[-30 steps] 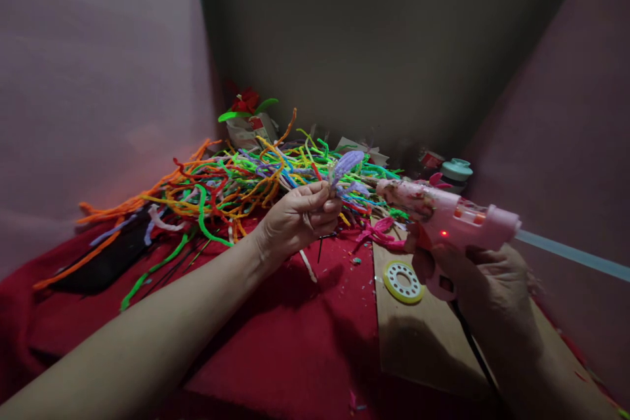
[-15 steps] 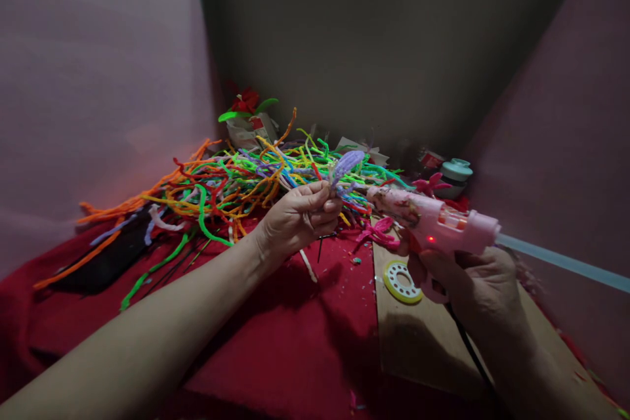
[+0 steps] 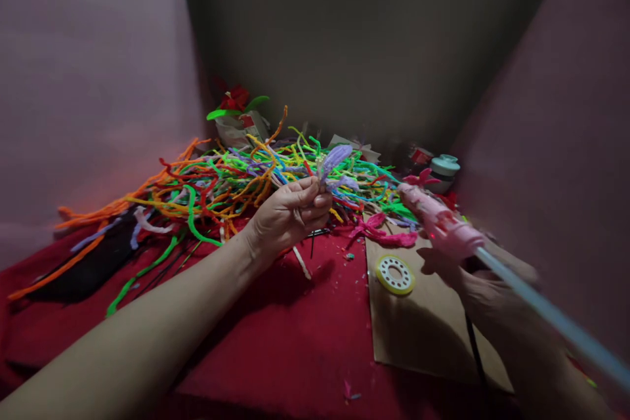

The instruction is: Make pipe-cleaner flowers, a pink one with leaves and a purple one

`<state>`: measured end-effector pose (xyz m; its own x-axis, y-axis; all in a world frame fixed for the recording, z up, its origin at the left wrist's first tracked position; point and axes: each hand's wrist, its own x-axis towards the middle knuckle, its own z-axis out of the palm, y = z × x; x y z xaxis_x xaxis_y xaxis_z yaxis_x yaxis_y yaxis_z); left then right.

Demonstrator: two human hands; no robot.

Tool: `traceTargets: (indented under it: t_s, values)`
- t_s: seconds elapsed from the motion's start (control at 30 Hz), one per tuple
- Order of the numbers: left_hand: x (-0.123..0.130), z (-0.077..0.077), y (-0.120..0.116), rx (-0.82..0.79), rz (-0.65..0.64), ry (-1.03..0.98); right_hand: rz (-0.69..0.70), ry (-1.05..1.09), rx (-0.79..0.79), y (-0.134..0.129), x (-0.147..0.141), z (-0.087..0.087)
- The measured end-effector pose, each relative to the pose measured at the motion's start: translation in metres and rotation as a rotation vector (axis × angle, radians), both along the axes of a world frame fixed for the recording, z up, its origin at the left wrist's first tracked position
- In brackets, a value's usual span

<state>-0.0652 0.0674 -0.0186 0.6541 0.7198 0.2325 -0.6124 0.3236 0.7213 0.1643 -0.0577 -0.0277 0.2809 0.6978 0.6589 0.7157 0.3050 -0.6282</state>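
Observation:
Between the thumb and fingers of my left hand (image 3: 295, 210) is a purple pipe-cleaner flower (image 3: 337, 161), its petals fanning up and to the right. A dark stem shows below that hand. My right hand (image 3: 477, 272) is wrapped round the handle of a pink glue gun (image 3: 438, 220), held apart from the flower with its nozzle end toward the upper left. A small red light glows on the gun's side. From its back end a long pale glue stick (image 3: 551, 315) sticks out, and a black cord hangs below.
A tangled heap of coloured pipe cleaners (image 3: 236, 177) spreads across the red cloth (image 3: 275, 341). At right, a yellow-rimmed tape roll (image 3: 395, 274) lies on a brown board (image 3: 408, 335). Pink pipe-cleaner petals (image 3: 378, 231), a lidded jar (image 3: 444, 169) and a red flower (image 3: 233, 98) stand behind.
My right hand has drawn the glue gun away from the flower to the right and turned it, so its back end points toward me. My left hand still holds the flower.

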Motion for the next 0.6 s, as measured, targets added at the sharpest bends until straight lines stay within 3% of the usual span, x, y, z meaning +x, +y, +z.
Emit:
traceTargets:
  t_s: [0.13,0.33,0.47,0.6]
  values:
    - [0.001,0.001,-0.002,-0.002,0.004,0.020,-0.204,-0.377,-0.079,-0.023,0.040,-0.024]
    - [0.003,0.001,-0.003,-0.019,-0.019,0.037,-0.490,-0.628,-0.480,-0.054,0.084,-0.056]
    - [0.007,-0.001,-0.009,-0.015,-0.032,0.040,-0.541,-0.724,-0.649,-0.057,0.095,-0.052]
    - [0.013,-0.002,-0.020,-0.012,-0.084,0.047,-0.506,-0.793,-0.563,-0.056,0.078,-0.032]
